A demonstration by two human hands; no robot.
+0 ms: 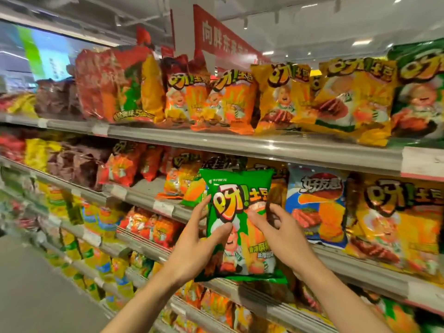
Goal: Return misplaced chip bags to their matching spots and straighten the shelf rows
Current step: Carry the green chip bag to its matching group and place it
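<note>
Before the second shelf [264, 150] from the top, at its front edge: one green chip bag [240, 224], upright, held clear of the row behind it.
Left hand [194, 246]: fingers spread, thumb pressed on the bag's front, fingertips at its left edge.
Right hand [281, 234]: fingers spread, thumb on the bag's front, remaining fingers curled round its right edge.
Same shelf, right of the green bag: one blue chip bag [317, 205], then yellow chip bags [398, 224].
Top shelf: orange chip bags [216, 99], yellow bags, one larger green bag [420, 92] at the right end.
</note>
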